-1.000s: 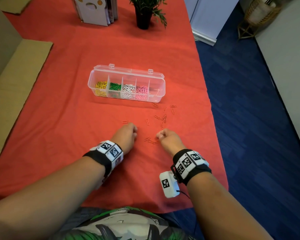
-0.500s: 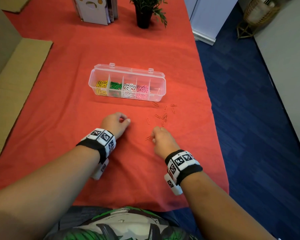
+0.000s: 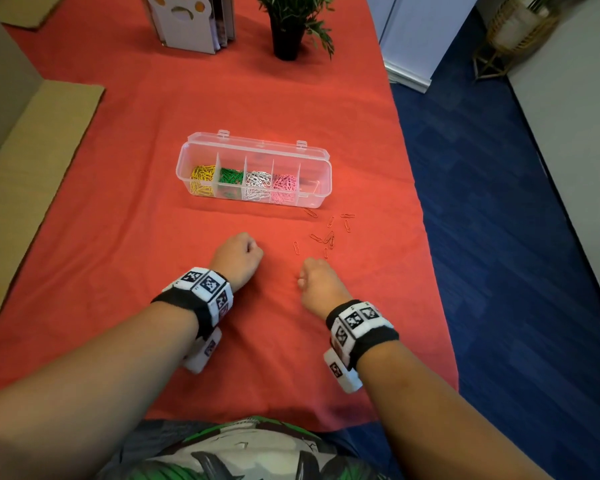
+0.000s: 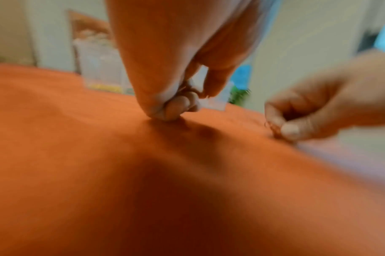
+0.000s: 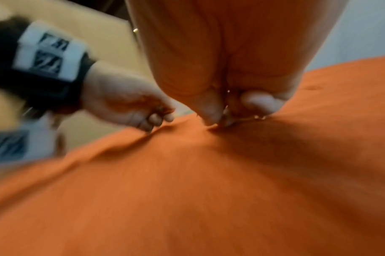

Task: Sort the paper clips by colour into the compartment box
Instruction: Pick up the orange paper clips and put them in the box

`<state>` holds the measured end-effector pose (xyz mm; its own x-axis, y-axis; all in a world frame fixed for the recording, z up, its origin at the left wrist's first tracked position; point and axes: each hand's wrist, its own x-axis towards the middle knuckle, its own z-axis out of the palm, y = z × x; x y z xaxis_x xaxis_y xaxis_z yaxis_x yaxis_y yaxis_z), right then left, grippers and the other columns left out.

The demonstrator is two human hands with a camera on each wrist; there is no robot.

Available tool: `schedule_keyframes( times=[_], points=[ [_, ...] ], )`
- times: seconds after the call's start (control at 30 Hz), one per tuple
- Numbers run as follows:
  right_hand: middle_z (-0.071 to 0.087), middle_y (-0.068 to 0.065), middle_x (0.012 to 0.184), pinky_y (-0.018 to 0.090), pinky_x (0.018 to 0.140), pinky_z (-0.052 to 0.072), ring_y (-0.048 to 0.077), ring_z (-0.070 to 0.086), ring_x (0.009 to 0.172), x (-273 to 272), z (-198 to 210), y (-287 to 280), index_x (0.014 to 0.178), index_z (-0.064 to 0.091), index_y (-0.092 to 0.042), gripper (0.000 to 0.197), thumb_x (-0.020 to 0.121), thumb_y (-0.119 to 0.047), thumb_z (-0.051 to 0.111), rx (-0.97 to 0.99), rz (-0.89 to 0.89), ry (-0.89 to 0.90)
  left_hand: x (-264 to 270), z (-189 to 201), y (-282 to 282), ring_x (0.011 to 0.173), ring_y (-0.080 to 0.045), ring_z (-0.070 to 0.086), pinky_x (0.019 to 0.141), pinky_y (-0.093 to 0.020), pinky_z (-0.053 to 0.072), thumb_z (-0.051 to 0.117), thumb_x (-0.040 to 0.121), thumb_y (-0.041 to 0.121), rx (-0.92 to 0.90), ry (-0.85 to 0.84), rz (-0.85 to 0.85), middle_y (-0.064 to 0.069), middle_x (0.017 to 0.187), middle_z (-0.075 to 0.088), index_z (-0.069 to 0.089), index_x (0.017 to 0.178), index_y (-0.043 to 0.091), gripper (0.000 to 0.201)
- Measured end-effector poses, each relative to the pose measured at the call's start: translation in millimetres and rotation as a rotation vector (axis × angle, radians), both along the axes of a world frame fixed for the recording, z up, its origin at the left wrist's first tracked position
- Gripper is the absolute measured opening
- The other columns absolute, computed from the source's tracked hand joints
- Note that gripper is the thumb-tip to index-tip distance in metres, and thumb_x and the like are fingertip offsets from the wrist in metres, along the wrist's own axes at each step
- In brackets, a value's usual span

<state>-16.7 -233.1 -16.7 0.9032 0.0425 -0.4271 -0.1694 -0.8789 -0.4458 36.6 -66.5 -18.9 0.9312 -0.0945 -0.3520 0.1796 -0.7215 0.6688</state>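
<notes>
The clear compartment box (image 3: 321, 161) stands open mid-table, with yellow, green, white and pink clips in separate sections and a few orange ones in the rightmost. Several loose orange paper clips (image 3: 329, 235) lie on the cloth in front of its right end. My left hand (image 3: 253, 249) rests knuckles-down on the cloth, left of the loose clips; its curled fingers (image 4: 180, 105) hold orange clips (image 4: 190, 90). My right hand (image 3: 302, 278), just below the loose clips, pinches orange clips (image 5: 227, 110) against the cloth.
A red-orange cloth (image 3: 118, 237) covers the table; its right edge (image 3: 426, 237) drops to blue carpet. A potted plant (image 3: 286, 26) and a book holder (image 3: 191, 22) stand at the far end. Cardboard (image 3: 25, 161) lies along the left.
My left hand reached out to a lone clip on the left and closed on it. My right hand gathered the nearest clips off the cloth; both hands now sit closed.
</notes>
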Motion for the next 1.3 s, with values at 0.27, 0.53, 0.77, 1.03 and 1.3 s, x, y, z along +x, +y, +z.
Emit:
schedule_keyframes(
  times=[0.27,0.53,0.77,1.03,1.3],
  points=[
    [0.046,0.004,0.059,0.020,0.043,0.026,0.011,0.033,0.042,7.7,24.2,-34.0,0.065,0.044,-0.015,0.004,0.069,-0.017,0.045,1.451,-0.728,0.291,5.5,34.2,-0.2,0.042,-0.014,0.044,0.044,-0.016,0.035,0.039,0.061,0.021,-1.071,0.623,0.428,-0.006,0.057,0.055,0.051,0.058,0.013,0.014],
    [0.043,-0.003,0.053,0.015,0.035,0.025,0.008,0.033,0.038,36.8,12.1,-45.5,0.062,0.040,-0.020,0.028,0.089,-0.020,0.045,1.035,-1.029,0.157,16.0,11.8,-36.5,0.057,-0.014,0.051,0.058,-0.022,0.041,0.059,0.087,0.031,-0.275,0.173,0.036,0.001,0.064,0.057,0.067,0.076,0.019,0.018],
    [0.067,0.011,0.100,0.034,0.086,0.049,0.028,0.062,0.094,58.2,1.8,-61.9,0.093,0.061,-0.013,0.017,0.087,-0.016,0.045,0.125,-0.576,0.002,21.2,1.5,-51.8,0.112,-0.026,0.058,0.096,-0.030,0.044,0.054,0.088,0.022,0.236,-0.156,-0.485,-0.006,0.119,0.065,0.061,0.120,0.025,0.033],
    [0.048,0.022,0.129,0.038,0.097,0.042,0.036,0.050,0.118,69.9,0.9,-45.9,0.126,0.043,0.001,0.048,0.091,-0.032,0.049,-0.212,-0.274,0.017,17.3,-1.5,-53.2,0.104,-0.033,0.056,0.087,-0.039,0.044,0.049,0.091,0.024,0.396,-0.192,-0.511,-0.014,0.111,0.057,0.056,0.107,0.008,0.023],
    [0.052,0.019,0.119,0.033,0.094,0.042,0.033,0.053,0.114,75.6,-1.1,-40.4,0.115,0.049,0.000,0.031,0.087,-0.014,0.045,-0.082,-0.253,0.104,21.5,20.3,-47.6,0.041,-0.016,0.044,0.044,-0.019,0.033,0.038,0.086,0.014,-0.461,0.506,0.227,-0.004,0.058,0.048,0.045,0.067,0.014,0.020]
  ],
)
